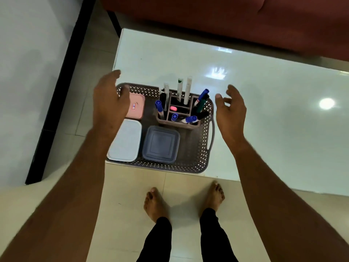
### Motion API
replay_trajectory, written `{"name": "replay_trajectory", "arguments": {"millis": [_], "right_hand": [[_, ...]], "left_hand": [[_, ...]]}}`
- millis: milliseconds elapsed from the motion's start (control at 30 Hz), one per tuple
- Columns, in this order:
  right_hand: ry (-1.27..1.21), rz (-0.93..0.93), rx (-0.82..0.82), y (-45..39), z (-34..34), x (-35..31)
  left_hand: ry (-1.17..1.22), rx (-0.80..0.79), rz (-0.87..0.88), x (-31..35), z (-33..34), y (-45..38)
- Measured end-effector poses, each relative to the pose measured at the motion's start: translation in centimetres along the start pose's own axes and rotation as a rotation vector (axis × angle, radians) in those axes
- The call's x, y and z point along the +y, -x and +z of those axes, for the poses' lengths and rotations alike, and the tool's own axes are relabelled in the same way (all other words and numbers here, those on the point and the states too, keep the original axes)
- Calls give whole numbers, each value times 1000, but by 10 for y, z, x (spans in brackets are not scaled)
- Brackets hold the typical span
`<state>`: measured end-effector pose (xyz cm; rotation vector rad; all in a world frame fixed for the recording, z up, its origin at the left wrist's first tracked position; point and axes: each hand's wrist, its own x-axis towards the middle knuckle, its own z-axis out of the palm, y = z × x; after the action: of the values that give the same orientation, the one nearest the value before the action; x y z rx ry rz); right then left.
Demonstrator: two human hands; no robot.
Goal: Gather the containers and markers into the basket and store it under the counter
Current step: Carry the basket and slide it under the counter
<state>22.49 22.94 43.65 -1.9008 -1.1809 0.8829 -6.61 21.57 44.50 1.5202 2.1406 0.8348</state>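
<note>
With both open and empty, left hand (pixel 110 103) overlaps the basket (pixel 190 148)'s left end, right hand (pixel 231 112) hangs just beside its right handle (pixel 211 134).

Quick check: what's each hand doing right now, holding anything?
Left hand: open, empty, above the basket's left end.
Right hand: open, empty, beside its right handle.
</note>
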Motion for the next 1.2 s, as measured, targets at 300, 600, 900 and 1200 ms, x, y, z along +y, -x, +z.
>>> {"name": "replay_trajectory", "arguments": {"millis": [300,600,900,1200], "right_hand": [[-192,197,-87,48,4,68],[-253,153,-257,72,10,87],[-258,122,-174,76,23,92],[-317,90,-174,70,10,101]], "left_hand": [[389,-139,-391,-77,1,27],[566,-244,-407,-98,6,38],[564,-200,-454,-100,15,50],[589,-181,-410,-90,19,71]]}}
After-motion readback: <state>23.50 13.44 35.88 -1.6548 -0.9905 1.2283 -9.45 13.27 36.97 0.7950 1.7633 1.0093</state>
